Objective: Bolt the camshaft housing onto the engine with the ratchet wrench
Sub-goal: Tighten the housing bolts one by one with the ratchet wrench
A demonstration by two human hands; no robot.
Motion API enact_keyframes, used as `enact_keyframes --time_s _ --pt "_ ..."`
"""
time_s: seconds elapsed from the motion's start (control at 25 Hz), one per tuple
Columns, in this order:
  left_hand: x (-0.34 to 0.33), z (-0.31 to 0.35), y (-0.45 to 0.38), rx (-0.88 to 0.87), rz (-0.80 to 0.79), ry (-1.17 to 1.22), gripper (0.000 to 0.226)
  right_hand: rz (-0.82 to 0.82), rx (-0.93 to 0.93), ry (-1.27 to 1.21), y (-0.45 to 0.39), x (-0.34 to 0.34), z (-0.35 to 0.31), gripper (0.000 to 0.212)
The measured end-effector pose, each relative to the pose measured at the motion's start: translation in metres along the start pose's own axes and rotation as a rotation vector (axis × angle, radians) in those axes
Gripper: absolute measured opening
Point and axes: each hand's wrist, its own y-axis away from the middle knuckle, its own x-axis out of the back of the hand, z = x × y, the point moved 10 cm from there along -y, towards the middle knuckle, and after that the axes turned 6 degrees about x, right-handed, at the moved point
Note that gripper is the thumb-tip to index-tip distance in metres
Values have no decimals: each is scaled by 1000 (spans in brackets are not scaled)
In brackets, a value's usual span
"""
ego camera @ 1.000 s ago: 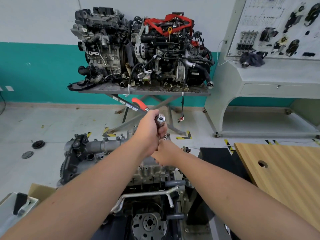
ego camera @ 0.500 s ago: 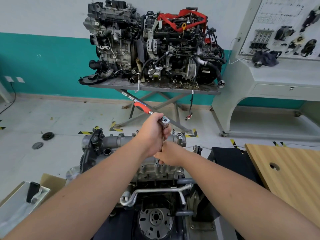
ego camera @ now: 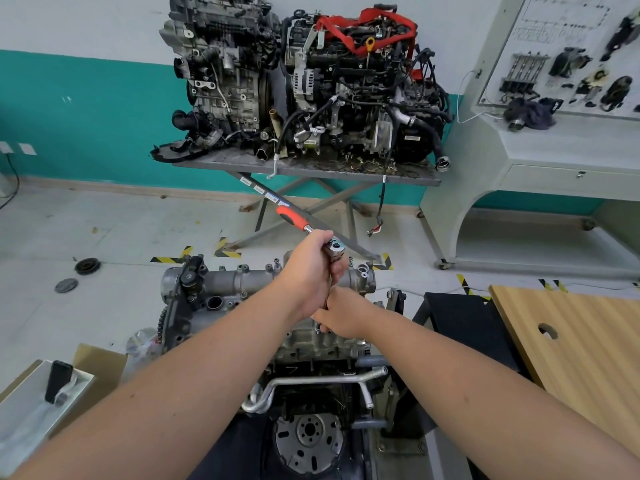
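Observation:
The engine [ego camera: 311, 403] stands in front of me with the silver camshaft housing [ego camera: 242, 280] lying across its top. My left hand [ego camera: 308, 271] grips the ratchet wrench [ego camera: 292, 218] close to its chrome head, and the red handle sticks out up and to the left. From the head a thin extension bar runs down toward the housing. Lower down, my right hand [ego camera: 341, 315] is curled round the bottom of that bar, just above the housing's right part. The socket and the bolt are hidden under my right hand.
A steel stand [ego camera: 304, 168] with two more engines rises behind. On the right are a wooden table [ego camera: 581, 334] with a round hole and a grey parts board [ego camera: 568, 57]. A cardboard box and a tray [ego camera: 31, 410] sit at lower left. Two round parts [ego camera: 86, 265] lie on the floor.
The view has shifted, so the engine sits more to the right in the frame. Both hands keep their hold on the wrench and the bar, and the handle still points up-left.

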Motion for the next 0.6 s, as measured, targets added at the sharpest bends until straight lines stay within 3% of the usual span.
enact_keyframes --time_s 0.12,0.32,0.44,0.56,0.6 --pt "11 1 0 30 39 13 17 -43 -7 40 -2 -4 2 30" --pt "13 18 3 82 127 -425 8 -12 -7 8 0 -12 8 46" --pt "-11 38 5 -24 83 -1079 13 4 8 53 0 -18 7 55" --pt "-48 46 8 -428 58 -2034 23 13 -14 33 -1 -16 7 53" --pt "-59 43 14 -638 54 -2219 24 26 -21 -10 -1 -12 7 48"
